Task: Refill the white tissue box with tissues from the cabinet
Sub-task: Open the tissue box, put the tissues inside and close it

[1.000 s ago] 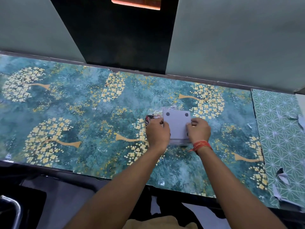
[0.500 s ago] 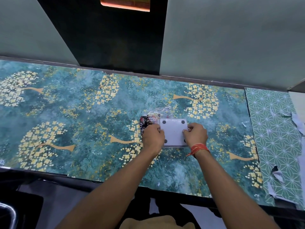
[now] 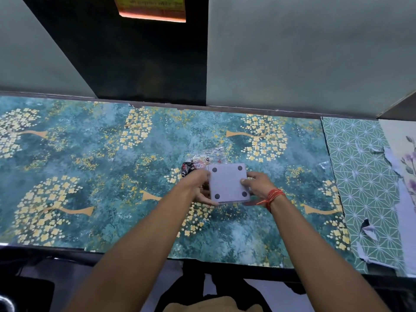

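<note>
The white tissue box (image 3: pixel 228 182) is upside down between my hands, its flat base with four dark round feet facing up. My left hand (image 3: pixel 199 188) grips its left side, fingers curled under the lower corner. My right hand (image 3: pixel 256 184), with a red thread on the wrist, holds the right side, thumb on the base. Just behind the box lies a crumpled clear plastic tissue wrapper (image 3: pixel 208 156) with a dark printed end. No loose tissues show.
The counter (image 3: pixel 90 176) has a teal floral covering, with a torn green patterned sheet (image 3: pixel 364 176) on the right. Grey cabinet doors (image 3: pixel 304 52) stand behind, with a dark open gap (image 3: pixel 139 64) between them and an orange-edged item (image 3: pixel 153 10) above.
The box's base has tipped from tilted to flat facing up. My left fingers have shifted under its lower left corner. The camera has dipped slightly.
</note>
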Demonstrator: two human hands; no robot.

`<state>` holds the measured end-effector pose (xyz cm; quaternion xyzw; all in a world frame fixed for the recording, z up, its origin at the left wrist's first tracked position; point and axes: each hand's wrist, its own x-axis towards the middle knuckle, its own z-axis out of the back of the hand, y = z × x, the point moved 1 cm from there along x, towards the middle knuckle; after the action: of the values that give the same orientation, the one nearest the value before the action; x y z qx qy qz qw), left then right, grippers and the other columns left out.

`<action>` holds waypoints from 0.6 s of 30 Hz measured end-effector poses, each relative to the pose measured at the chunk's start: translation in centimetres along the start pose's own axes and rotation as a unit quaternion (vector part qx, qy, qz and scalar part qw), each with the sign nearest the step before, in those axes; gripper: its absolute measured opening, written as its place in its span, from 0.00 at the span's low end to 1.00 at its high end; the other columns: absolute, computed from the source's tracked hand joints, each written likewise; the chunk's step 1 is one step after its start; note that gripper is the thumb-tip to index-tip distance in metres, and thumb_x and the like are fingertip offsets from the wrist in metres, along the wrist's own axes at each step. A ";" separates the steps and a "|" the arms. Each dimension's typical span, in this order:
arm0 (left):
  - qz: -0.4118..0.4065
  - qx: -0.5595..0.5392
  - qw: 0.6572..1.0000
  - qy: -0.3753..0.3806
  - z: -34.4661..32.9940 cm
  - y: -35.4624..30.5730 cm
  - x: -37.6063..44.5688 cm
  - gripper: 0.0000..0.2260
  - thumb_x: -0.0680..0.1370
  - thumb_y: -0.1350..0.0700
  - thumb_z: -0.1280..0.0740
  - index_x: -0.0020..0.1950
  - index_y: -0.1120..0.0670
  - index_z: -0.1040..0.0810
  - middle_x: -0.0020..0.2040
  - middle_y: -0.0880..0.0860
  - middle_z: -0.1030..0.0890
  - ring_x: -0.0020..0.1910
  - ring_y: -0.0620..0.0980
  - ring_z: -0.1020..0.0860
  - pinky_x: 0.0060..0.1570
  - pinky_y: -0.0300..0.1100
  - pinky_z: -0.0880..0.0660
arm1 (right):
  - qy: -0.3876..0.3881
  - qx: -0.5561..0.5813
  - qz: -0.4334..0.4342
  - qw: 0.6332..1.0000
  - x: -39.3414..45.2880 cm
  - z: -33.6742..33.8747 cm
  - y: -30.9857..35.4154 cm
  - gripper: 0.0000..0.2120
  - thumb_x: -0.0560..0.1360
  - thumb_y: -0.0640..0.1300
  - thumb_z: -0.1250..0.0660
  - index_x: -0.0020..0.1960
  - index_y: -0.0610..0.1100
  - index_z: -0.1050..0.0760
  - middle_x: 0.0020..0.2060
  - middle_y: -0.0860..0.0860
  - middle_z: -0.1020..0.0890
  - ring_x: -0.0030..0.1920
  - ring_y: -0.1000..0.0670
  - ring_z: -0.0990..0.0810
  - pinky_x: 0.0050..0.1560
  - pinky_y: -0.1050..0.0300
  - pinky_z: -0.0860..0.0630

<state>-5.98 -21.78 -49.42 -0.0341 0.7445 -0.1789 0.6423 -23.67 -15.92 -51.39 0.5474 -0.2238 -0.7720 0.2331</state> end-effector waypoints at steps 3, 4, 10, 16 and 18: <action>0.043 -0.179 0.983 0.013 0.2 -1.3 -0.2 0.15 0.80 0.45 0.41 0.52 0.56 0.29 0.56 0.61 0.25 0.59 0.69 0.28 0.52 0.73 0.25 | -0.013 0.015 0.063 0.998 -1.1 0.0 0.4 0.17 0.76 0.33 0.36 0.61 0.46 0.25 0.51 0.44 0.18 0.42 0.45 0.18 0.37 0.47 0.18; 0.052 -0.221 0.974 0.007 0.1 -1.4 -0.2 0.15 0.79 0.45 0.40 0.52 0.58 0.28 0.56 0.61 0.24 0.57 0.68 0.28 0.53 0.72 0.25 | -0.029 0.050 0.096 0.994 -1.5 0.1 0.5 0.17 0.73 0.32 0.36 0.57 0.47 0.23 0.53 0.45 0.18 0.43 0.46 0.18 0.36 0.49 0.19; -0.053 -0.227 0.972 0.009 -2.1 -1.7 -1.2 0.16 0.77 0.47 0.38 0.56 0.57 0.23 0.46 0.62 0.20 0.44 0.61 0.19 0.47 0.69 0.21 | -0.080 0.213 0.270 0.936 -3.6 0.3 3.4 0.08 0.68 0.50 0.30 0.40 0.46 0.18 0.48 0.49 0.17 0.49 0.48 0.22 0.46 0.52 0.27; -0.369 -0.133 0.917 -0.074 -3.1 -0.9 -1.6 0.17 0.73 0.58 0.32 0.59 0.59 0.32 0.52 0.58 0.26 0.40 0.49 0.24 0.24 0.36 0.27 | 0.039 0.253 0.020 0.966 -1.7 -0.1 4.0 0.31 0.66 0.61 0.27 0.59 0.40 0.25 0.51 0.41 0.17 0.44 0.42 0.17 0.44 0.43 0.17; -0.355 -0.099 0.928 -0.049 -2.7 -1.0 -1.5 0.25 0.70 0.53 0.33 0.64 0.60 0.31 0.51 0.57 0.23 0.40 0.50 0.23 0.23 0.35 0.27 | 0.055 0.287 0.061 0.954 -1.3 -0.4 3.6 0.32 0.68 0.53 0.25 0.65 0.38 0.29 0.54 0.39 0.17 0.42 0.44 0.17 0.38 0.50 0.18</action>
<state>-8.51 -21.64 -47.39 -0.3687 0.6653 -0.3186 0.5657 -22.51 -18.02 -48.33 0.6181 -0.4561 -0.6281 0.1244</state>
